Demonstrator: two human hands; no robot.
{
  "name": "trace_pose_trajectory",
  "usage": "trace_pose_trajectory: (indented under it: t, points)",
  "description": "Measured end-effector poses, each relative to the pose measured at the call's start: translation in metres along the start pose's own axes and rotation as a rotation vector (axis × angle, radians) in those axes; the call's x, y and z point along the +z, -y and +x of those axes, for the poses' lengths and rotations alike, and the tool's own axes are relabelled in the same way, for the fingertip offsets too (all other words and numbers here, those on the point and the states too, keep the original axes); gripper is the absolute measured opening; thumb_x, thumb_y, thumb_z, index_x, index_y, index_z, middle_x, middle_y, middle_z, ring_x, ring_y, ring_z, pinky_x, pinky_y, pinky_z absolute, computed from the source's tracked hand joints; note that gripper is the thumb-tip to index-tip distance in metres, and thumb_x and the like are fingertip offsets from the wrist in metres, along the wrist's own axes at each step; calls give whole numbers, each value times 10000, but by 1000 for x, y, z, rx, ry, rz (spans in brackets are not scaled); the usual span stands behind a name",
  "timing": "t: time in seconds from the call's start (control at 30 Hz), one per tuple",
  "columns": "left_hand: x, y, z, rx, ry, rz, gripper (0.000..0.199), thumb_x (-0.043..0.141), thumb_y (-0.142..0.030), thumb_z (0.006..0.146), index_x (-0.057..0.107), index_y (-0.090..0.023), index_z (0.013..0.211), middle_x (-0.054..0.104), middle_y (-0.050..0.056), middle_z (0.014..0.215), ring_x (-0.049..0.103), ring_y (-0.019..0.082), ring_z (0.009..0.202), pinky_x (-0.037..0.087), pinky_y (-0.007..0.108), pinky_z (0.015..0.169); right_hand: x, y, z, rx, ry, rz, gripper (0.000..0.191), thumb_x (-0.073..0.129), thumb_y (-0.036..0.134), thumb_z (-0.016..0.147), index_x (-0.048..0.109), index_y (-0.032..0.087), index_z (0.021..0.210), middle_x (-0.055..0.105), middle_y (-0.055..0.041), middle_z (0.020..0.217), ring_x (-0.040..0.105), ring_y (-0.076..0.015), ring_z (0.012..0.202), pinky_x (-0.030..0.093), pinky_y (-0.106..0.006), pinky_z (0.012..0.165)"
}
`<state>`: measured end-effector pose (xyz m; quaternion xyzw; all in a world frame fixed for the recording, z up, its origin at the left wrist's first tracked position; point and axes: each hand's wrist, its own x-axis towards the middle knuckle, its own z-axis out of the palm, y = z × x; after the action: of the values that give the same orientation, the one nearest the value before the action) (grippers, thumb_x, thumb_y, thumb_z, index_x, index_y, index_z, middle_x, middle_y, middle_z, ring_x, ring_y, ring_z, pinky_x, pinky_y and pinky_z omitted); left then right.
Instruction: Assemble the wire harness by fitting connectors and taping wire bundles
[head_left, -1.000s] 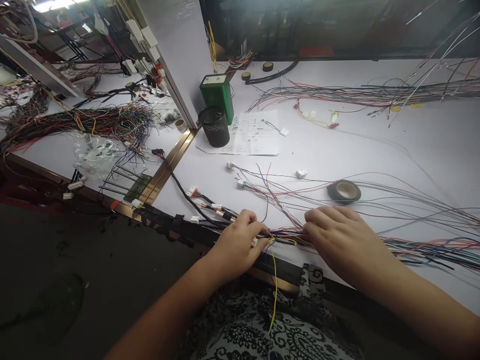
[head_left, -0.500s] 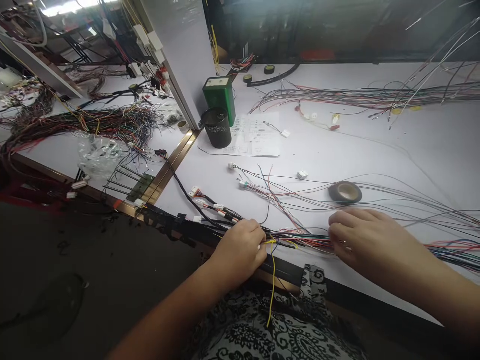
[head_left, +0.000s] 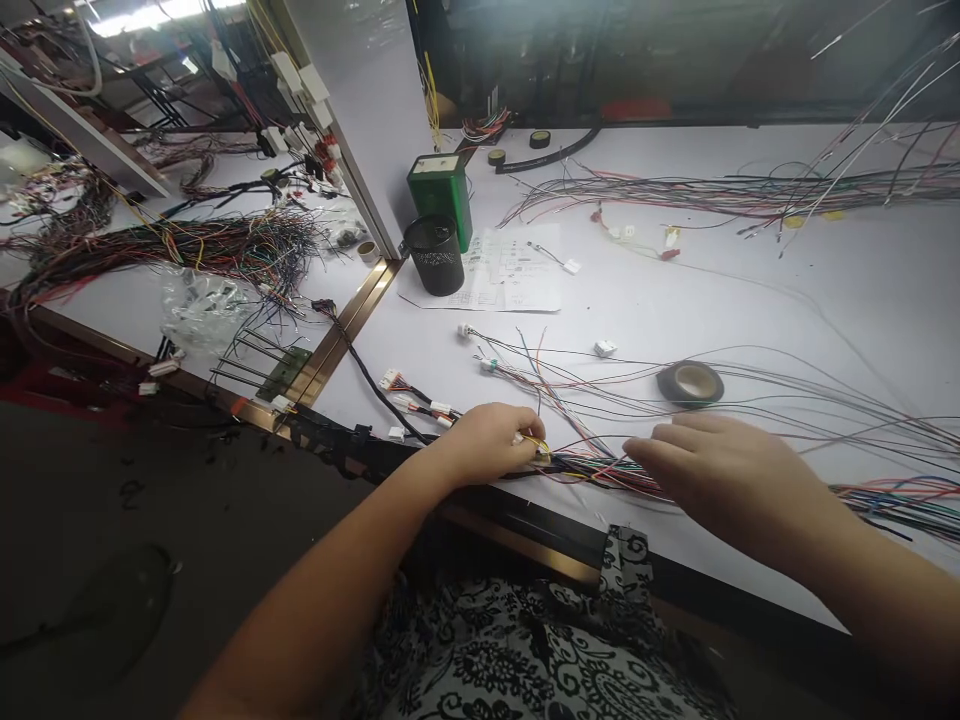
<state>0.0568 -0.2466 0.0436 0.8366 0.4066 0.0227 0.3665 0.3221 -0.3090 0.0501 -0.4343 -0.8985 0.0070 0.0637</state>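
My left hand [head_left: 491, 442] is closed around the wire bundle [head_left: 592, 470] near the table's front edge. A small pale connector and a yellow wire show at its fingertips. To the left of this hand, black-sleeved branches end in a white connector [head_left: 390, 379] and other small plugs. My right hand [head_left: 712, 480] lies over the same bundle farther right, fingers stretched to the left; its thumb is hidden. Loose thin wires run behind both hands to a white connector [head_left: 465, 331] and a green-and-white connector [head_left: 488, 366].
A black tape roll [head_left: 690, 385] lies behind my right hand, with a white connector [head_left: 605, 348] to its left. Farther back are a black mesh cup [head_left: 436, 262], a green box [head_left: 450, 190], a printed sheet [head_left: 517, 285] and long wires [head_left: 675, 190]. A metal-pinned block [head_left: 285, 372] sits at left.
My left hand has shifted up, away from the table edge, with the bundle. The yellow wire no longer hangs over the edge. My right hand's fingers have straightened and reached left.
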Motion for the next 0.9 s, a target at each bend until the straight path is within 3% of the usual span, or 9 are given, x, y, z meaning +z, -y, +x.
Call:
trace_pose_trajectory:
  t: [0.17, 0.33, 0.5, 0.63, 0.77, 0.9]
  points:
    - [0, 4, 6, -123, 28, -111, 202, 519, -255, 755, 670, -232, 888, 699, -5, 947, 610, 184, 920, 455, 277, 808, 10, 16, 4, 5, -40, 162, 189, 431, 234, 949, 610, 213, 1004, 654, -45, 935, 559, -162, 780, 343, -265, 606]
    - [2, 3, 11, -179, -6, -126, 169, 550, -286, 720, 670, -239, 830, 695, -15, 899, 605, 189, 882, 461, 275, 782, 15, 42, 15, 29, -2, 121, 148, 486, 172, 893, 622, 231, 889, 598, 0, 720, 489, -164, 660, 250, -287, 557]
    - [3, 7, 14, -167, -12, -123, 162, 544, -278, 711, 668, -239, 807, 686, -19, 885, 601, 183, 870, 460, 267, 765, 21, 58, 24, 128, 111, 23, 119, 543, 96, 795, 585, 204, 771, 599, 4, 667, 496, -158, 590, 160, -310, 530]
    - [5, 10, 14, -153, -6, -131, 198, 534, -285, 719, 669, -246, 859, 680, -21, 901, 604, 176, 869, 463, 265, 776, 18, 63, 30, 108, 122, 4, 105, 521, 104, 802, 553, 192, 753, 586, 3, 620, 481, -148, 520, 117, -311, 509]
    - [8, 9, 15, -168, -32, -69, 198, 524, -295, 727, 667, -248, 857, 691, -13, 912, 604, 196, 890, 465, 286, 792, 20, 77, 30, 46, 24, 73, 121, 476, 121, 853, 568, 199, 863, 616, 8, 669, 527, -150, 568, 206, -286, 511]
    - [9, 9, 16, -170, -36, -67, 195, 529, -294, 720, 668, -246, 849, 698, -10, 922, 608, 197, 894, 473, 279, 782, 36, 98, 25, -103, -72, 191, 167, 468, 128, 893, 583, 160, 1010, 670, -43, 859, 583, -175, 746, 361, -276, 614]
